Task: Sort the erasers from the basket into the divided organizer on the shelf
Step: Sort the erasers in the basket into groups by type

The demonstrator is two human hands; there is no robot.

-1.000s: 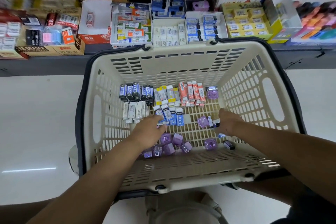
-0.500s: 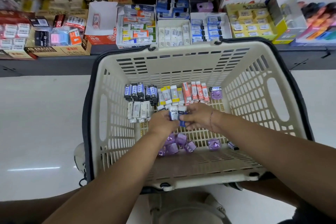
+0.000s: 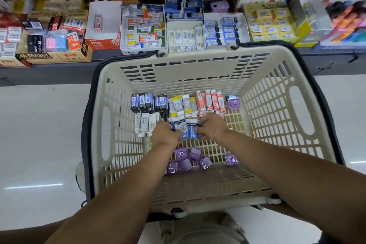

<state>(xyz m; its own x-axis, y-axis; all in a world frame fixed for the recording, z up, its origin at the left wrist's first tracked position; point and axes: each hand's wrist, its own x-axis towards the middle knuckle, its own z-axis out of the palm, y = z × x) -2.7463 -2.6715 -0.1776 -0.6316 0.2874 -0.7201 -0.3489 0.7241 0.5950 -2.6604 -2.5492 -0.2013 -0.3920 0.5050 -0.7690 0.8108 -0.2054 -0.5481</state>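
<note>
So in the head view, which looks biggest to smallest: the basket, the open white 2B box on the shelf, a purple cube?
1. basket
2. open white 2B box
3. purple cube
The cube lies nearer the camera yet looks smallest, so the order holds.

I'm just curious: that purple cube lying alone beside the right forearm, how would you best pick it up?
Probably from straight above, since the basket walls block the sides. Pinch two opposite flat faces of the purple cube; it sits apart from the other cubes, so there is room beside it.
</note>
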